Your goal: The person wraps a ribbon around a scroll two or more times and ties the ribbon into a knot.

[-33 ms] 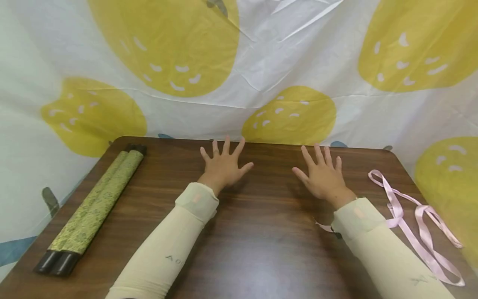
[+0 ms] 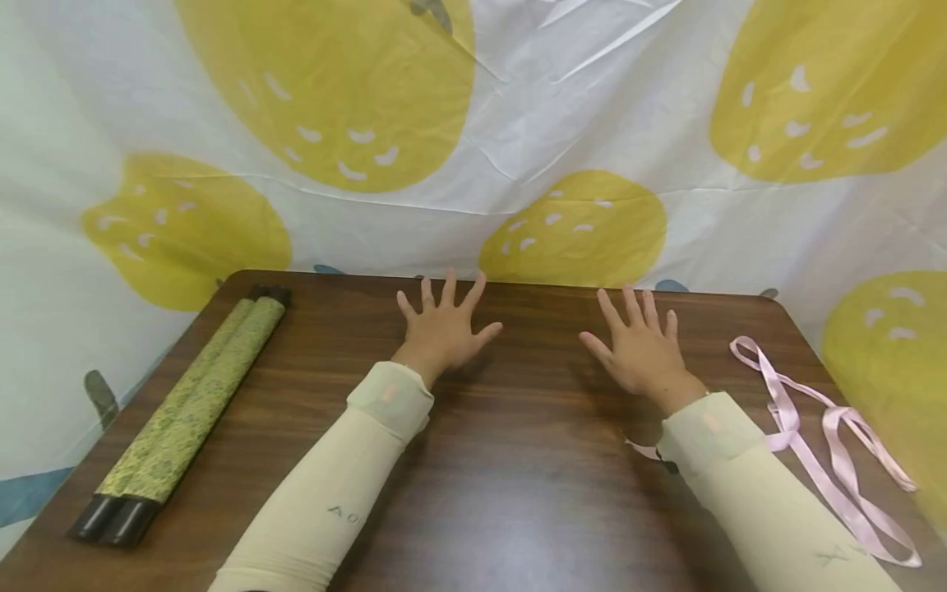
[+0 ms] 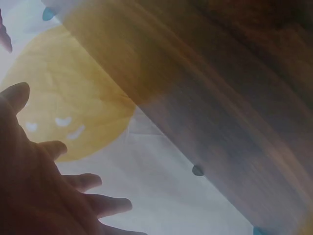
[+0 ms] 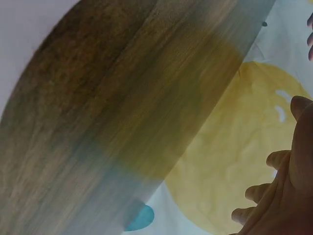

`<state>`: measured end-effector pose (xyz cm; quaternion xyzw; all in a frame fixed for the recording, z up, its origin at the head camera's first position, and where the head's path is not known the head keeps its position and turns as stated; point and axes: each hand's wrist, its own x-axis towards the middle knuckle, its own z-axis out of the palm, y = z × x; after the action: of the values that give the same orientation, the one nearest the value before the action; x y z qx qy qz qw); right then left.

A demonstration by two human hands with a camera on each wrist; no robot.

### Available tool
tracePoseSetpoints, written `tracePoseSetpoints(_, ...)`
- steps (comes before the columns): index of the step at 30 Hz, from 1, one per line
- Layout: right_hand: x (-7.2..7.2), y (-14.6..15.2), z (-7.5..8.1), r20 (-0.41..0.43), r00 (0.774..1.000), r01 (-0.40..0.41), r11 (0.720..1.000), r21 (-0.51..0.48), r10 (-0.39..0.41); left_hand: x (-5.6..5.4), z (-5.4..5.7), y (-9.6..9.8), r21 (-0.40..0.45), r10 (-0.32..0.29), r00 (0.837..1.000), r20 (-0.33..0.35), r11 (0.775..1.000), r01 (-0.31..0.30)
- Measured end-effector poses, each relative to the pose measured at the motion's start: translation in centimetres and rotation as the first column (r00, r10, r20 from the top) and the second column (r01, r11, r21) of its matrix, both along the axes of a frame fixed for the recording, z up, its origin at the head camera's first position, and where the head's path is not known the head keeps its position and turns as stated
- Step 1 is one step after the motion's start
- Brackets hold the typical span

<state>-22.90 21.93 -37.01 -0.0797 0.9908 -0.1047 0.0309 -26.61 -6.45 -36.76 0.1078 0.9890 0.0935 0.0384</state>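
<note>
Both hands hover over the far half of a brown wooden table (image 2: 473, 493), palms down with fingers spread. The left hand (image 2: 442, 330) holds nothing; the right hand (image 2: 640, 352) is likewise bare. On the table's left side lie two rolled scrolls (image 2: 196, 395), side by side, covered in yellow-green patterned fabric with black end knobs. A loose pink ribbon (image 2: 802, 444) curls over the right side, partly hidden beneath the right forearm. In the left wrist view the left hand (image 3: 36, 181) shows its spread fingers, and the right wrist view shows the right hand (image 4: 288, 186).
A white cloth (image 2: 385, 222) printed with yellow lemon shapes hangs behind the table's far edge and along its sides. Pale sleeves (image 2: 318, 493) cover both forearms. Light reflects off the table's near middle.
</note>
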Motion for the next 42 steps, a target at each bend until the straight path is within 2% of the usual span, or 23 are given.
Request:
tracePoseSetpoints(8, 0.3, 0.5, 0.2, -0.028, 1.000, 0.000, 1.000, -0.009, 0.000, 0.2, 0.4, 1.2, -0.042, -0.044, 0.999, -0.008, 0.998, 0.044)
tracePoseSetpoints(12, 0.7, 1.5, 0.5, -0.034, 0.999, 0.004, 1.000, 0.003, -0.004, 1.1, 0.7, 3.5, -0.074, -0.142, 0.990, -0.003, 0.987, 0.141)
tracePoseSetpoints(14, 1.0, 2.1, 0.6, -0.048, 0.999, -0.002, 1.000, 0.018, 0.002, 2.0, 0.6, 5.0, -0.093, -0.228, 0.974, -0.005, 0.969, 0.227)
tracePoseSetpoints(16, 1.6, 2.9, 0.7, -0.067, 0.998, -0.008, 0.999, 0.040, 0.010, 3.1, 0.5, 6.8, -0.116, -0.331, 0.944, -0.011, 0.938, 0.327)
tracePoseSetpoints(17, 1.9, 3.3, 0.7, -0.078, 0.997, -0.014, 0.998, 0.054, 0.018, 3.8, 0.4, 7.7, -0.129, -0.385, 0.923, -0.015, 0.916, 0.379)
tracePoseSetpoints(22, 4.1, 5.2, 0.4, -0.128, 0.989, -0.055, 0.993, 0.109, 0.069, 7.3, -0.3, 11.7, -0.192, -0.600, 0.800, -0.003, 0.785, 0.589)
tracePoseSetpoints(25, 5.3, 6.1, -0.1, -0.138, 0.986, -0.073, 0.989, 0.130, 0.091, 9.3, -0.9, 13.6, -0.236, -0.675, 0.737, 0.039, 0.710, 0.663)
tracePoseSetpoints(27, 6.0, 6.5, -0.4, -0.139, 0.986, -0.077, 0.987, 0.138, 0.096, 10.1, -1.3, 14.6, -0.261, -0.701, 0.709, 0.073, 0.673, 0.692)
tracePoseSetpoints(28, 6.3, 6.7, -0.5, -0.140, 0.985, -0.078, 0.987, 0.139, 0.097, 10.5, -1.5, 14.9, -0.274, -0.707, 0.702, 0.088, 0.660, 0.700)
tracePoseSetpoints(29, 6.5, 6.7, -0.7, -0.144, 0.985, -0.080, 0.987, 0.140, 0.100, 10.7, -1.7, 15.2, -0.288, -0.710, 0.697, 0.098, 0.650, 0.703)
tracePoseSetpoints(32, 6.9, 6.7, -1.0, -0.167, 0.979, -0.097, 0.987, 0.128, 0.118, 10.8, -2.2, 15.6, -0.345, -0.706, 0.700, 0.103, 0.635, 0.691)
tracePoseSetpoints(37, 7.4, 6.7, -1.8, -0.189, 0.967, -0.150, 0.981, 0.126, 0.172, 10.8, -2.7, 14.9, -0.408, -0.710, 0.701, 0.071, 0.620, 0.670)
tracePoseSetpoints(42, 8.2, 6.9, -2.1, -0.188, 0.956, -0.207, 0.971, 0.120, 0.227, 11.2, -2.7, 12.3, -0.352, -0.717, 0.695, 0.058, 0.636, 0.686)
